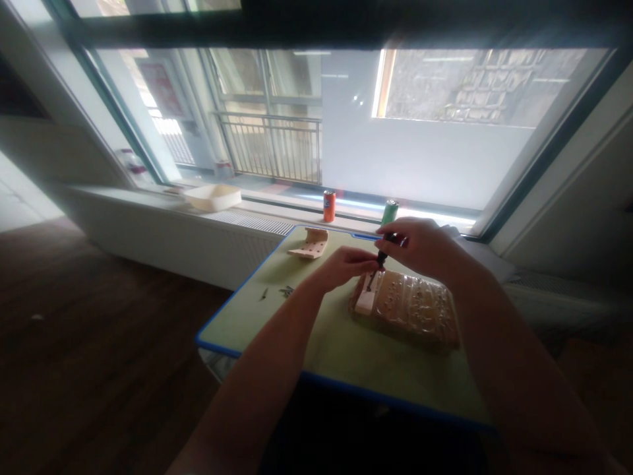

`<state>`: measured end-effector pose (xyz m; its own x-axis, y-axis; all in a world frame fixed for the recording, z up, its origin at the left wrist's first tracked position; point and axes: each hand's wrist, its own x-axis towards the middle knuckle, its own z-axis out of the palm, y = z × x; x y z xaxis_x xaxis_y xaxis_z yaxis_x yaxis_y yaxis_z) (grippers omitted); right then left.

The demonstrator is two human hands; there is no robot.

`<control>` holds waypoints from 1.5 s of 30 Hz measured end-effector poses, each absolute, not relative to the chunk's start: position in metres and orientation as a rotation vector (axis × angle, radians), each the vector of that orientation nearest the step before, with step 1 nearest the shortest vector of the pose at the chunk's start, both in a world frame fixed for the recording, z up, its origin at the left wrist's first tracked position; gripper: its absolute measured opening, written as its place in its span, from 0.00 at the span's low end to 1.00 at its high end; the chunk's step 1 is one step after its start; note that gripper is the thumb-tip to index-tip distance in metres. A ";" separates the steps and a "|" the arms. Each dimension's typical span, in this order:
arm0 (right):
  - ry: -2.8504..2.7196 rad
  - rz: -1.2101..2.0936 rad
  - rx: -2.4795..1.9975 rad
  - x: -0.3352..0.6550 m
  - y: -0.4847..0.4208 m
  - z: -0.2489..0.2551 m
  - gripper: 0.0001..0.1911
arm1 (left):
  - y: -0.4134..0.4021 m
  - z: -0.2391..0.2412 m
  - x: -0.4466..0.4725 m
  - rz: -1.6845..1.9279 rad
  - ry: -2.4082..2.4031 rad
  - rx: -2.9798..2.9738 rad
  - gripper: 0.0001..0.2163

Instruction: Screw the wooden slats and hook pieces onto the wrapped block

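Observation:
My right hand (413, 244) is closed around the black handle of a screwdriver (381, 257), which points down and slightly left. The fingers of my left hand (349, 265) pinch together at the lower part of the same screwdriver. Below its tip, a pale strip (366, 301) lies on the left end of a brown block (413, 303) wrapped in shiny clear film. Small dark spots dot the block's top. A dark mark, perhaps a screw, shows on the strip at the tip; it is too small to tell.
The block rests on a small green table (326, 346) with a blue edge. Left of it lie small metal pieces (285, 291) and a curved piece with holes (312, 244). On the sill stand an orange can (329, 206), a green can (390, 211) and a pale tub (213, 198).

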<state>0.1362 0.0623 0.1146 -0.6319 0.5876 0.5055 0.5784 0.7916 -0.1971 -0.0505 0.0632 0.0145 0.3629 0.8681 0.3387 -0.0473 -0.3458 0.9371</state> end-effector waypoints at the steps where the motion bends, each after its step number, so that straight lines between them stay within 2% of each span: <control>1: -2.430 0.059 -0.839 0.136 0.062 0.115 0.14 | 0.062 0.016 -0.052 1.129 0.736 1.635 0.14; 5: -2.482 0.054 -0.795 0.135 0.060 0.116 0.13 | 0.060 0.019 -0.055 1.092 0.763 1.639 0.16; 10: -2.491 -0.131 -0.834 0.130 0.059 0.116 0.18 | 0.064 0.016 -0.056 1.210 0.846 1.631 0.15; 19: -2.428 0.011 -0.781 0.133 0.058 0.116 0.13 | 0.059 0.021 -0.056 1.118 0.816 1.667 0.16; 25: -2.416 -0.087 -0.907 0.130 0.058 0.116 0.17 | 0.064 0.014 -0.055 1.179 0.819 1.658 0.15; 32: -2.428 -0.080 -0.815 0.133 0.057 0.117 0.12 | 0.058 0.022 -0.056 1.050 0.812 1.739 0.16; 38: -2.432 -0.178 -0.881 0.126 0.060 0.111 0.17 | 0.058 0.022 -0.053 1.191 0.903 1.778 0.16; 45: -2.437 0.018 -0.704 0.124 0.057 0.109 0.13 | 0.059 0.021 -0.062 1.006 0.831 1.754 0.15</control>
<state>0.1242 0.0571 0.1086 -0.6820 0.4901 0.5428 0.4819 0.8595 -0.1704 -0.0625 0.0591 0.0214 0.4383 0.8568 0.2719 0.1054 -0.3493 0.9311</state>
